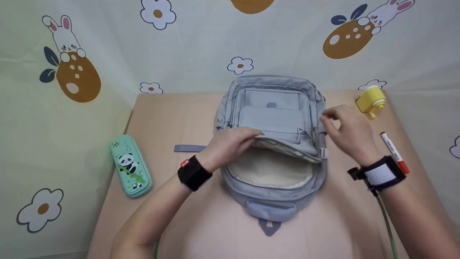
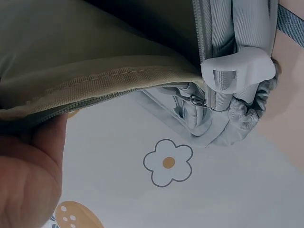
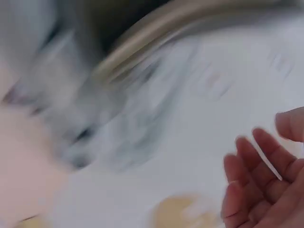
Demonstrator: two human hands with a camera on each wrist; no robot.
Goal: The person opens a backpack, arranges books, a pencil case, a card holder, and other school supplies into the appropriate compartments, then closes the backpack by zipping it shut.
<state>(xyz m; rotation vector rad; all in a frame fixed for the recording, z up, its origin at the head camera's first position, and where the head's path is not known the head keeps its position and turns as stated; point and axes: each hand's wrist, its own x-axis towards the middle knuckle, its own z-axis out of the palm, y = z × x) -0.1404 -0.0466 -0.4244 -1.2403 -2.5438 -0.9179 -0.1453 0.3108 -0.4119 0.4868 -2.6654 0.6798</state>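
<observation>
A grey-blue backpack (image 1: 271,118) lies on the table with its main compartment unzipped and the pale lining (image 1: 269,169) showing. My left hand (image 1: 231,145) pinches the edge of the opened flap and holds it up. In the left wrist view the left thumb (image 2: 28,175) is against the zipper edge (image 2: 95,97), and the other fingers are hidden behind the flap. Off the backpack's right side is my right hand (image 1: 346,131), its fingers loosely bent and holding nothing. The right wrist view shows its relaxed fingers (image 3: 261,175) apart from the blurred bag.
A green panda pencil case (image 1: 131,167) lies at the table's left. Toward the right edge are a yellow pencil sharpener with a crank (image 1: 372,100) and a red-and-white marker (image 1: 394,151). A patterned curtain (image 1: 194,46) hangs behind the table (image 1: 172,115).
</observation>
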